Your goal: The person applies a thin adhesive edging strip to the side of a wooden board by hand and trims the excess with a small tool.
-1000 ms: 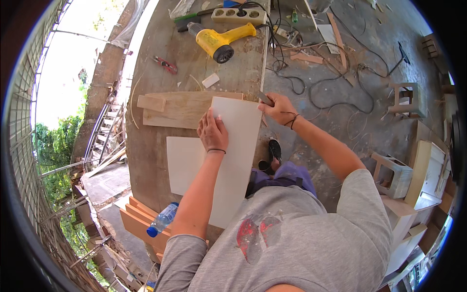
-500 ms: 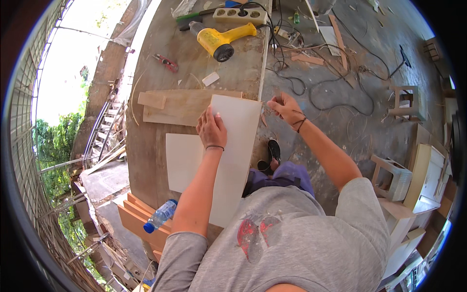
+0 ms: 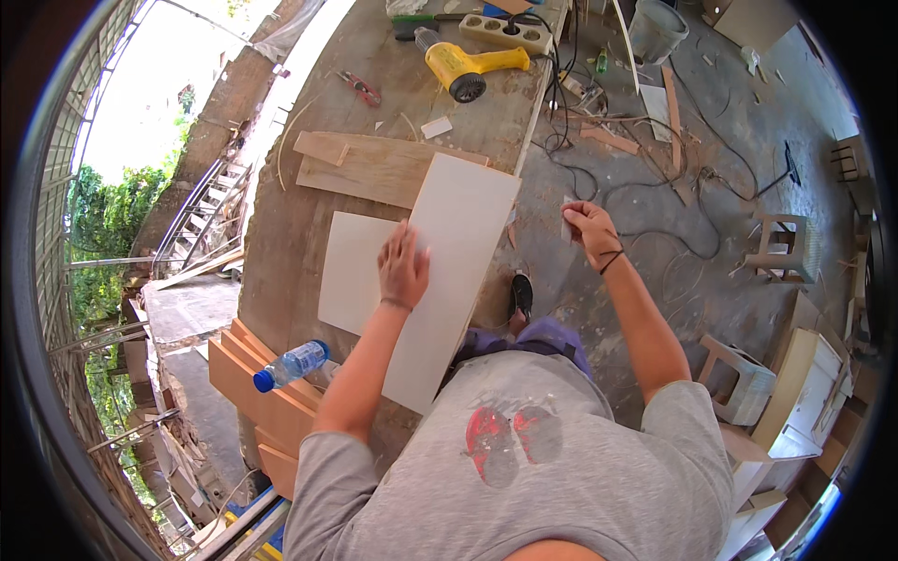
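My left hand [image 3: 403,271] lies with its fingers stretched out over the inner edge of a long white board [image 3: 458,252], which is angled along the bench's right edge. Beside it a second white board [image 3: 351,280] lies partly under or against the long one; the overlap is hard to make out. To the right of the bench, my right hand [image 3: 593,232] is raised over the floor, pinching a small pale flat piece [image 3: 568,222], too small to identify. A bare wooden board [image 3: 374,173] rests on the bench beyond the white ones.
A yellow heat gun [image 3: 468,67], a power strip [image 3: 505,34] and red-handled pliers [image 3: 359,90] lie on the far bench. Brown boards [image 3: 251,381] and a water bottle [image 3: 297,362] sit near left. Cables [image 3: 645,187] and wood scraps litter the floor; stools [image 3: 739,379] stand right.
My right hand has moved away from the long board's far corner, out to the right. My left hand stays on the board, its fingers flat. The whole view has shifted and tilted somewhat.
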### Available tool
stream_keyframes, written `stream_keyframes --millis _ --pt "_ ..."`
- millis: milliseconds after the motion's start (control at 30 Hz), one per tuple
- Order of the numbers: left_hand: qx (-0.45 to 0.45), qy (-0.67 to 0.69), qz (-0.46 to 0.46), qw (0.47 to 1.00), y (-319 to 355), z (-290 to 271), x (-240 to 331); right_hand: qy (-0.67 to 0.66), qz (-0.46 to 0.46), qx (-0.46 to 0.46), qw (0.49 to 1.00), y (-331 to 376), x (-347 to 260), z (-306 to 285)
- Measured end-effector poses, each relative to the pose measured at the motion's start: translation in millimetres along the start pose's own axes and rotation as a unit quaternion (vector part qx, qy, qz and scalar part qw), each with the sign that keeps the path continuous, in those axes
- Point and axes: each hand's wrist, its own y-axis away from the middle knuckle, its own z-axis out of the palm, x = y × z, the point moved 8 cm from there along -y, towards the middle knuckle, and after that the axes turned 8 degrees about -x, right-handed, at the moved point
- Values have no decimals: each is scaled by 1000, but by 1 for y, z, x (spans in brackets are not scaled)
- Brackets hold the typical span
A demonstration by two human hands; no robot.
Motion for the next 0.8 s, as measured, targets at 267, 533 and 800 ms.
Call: stream_keyframes --millis 267,533,800 --pt "14 -4 -121 993 153 -29 -14 -108 16 -81 991 -8 -3 22" --pt "54 -21 -183 981 168 -23 -1 225 -133 24 965 -38 -42 36" --pt "-23 -54 -144 988 154 -22 -7 612 -379 85 688 -18 -85 110"
